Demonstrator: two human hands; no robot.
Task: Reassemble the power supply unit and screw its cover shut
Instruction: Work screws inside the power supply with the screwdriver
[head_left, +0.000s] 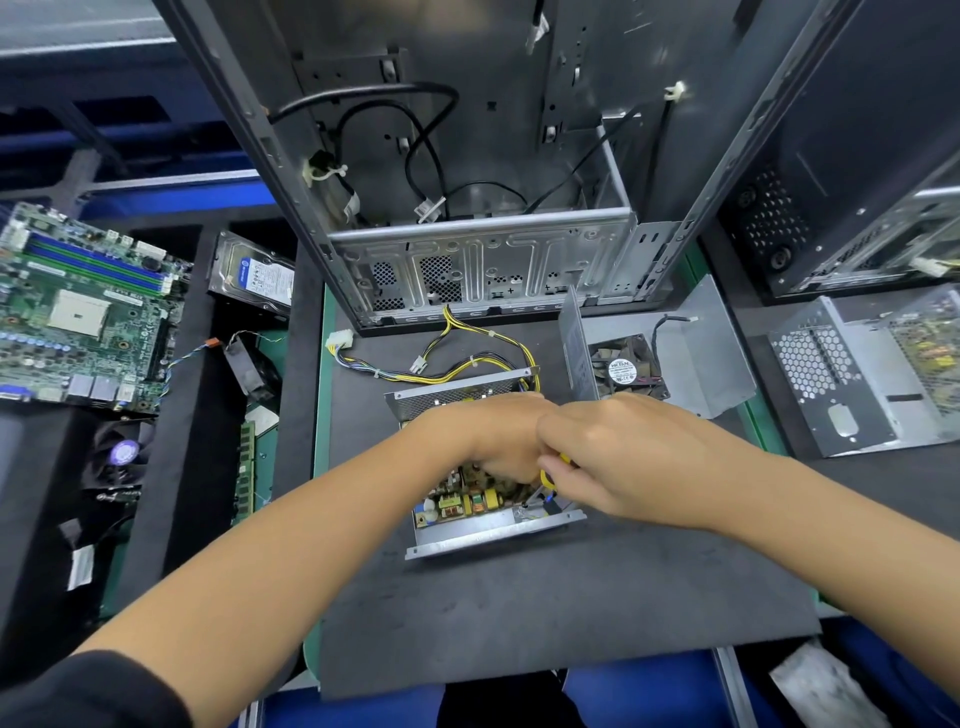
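Note:
The open power supply unit (483, 535) lies on the dark mat in the middle, its circuit board (462, 501) with yellow parts exposed. My left hand (493, 436) reaches down into the case over the board; what its fingers do is hidden. My right hand (623, 457) grips a yellow-handled screwdriver (548, 478), whose tip points down at the case's near right corner. The unit's yellow and black cable bundle (467, 364) trails off behind it. Its grey metal cover (696, 358) with the black fan (626, 369) lies apart at the right.
An empty computer case (467, 234) stands upright behind the mat. A motherboard (83, 312), a hard drive (254, 275) and a small fan (249, 364) lie in foam trays at the left. Another power supply shell (862, 374) and a second case (857, 182) stand at the right.

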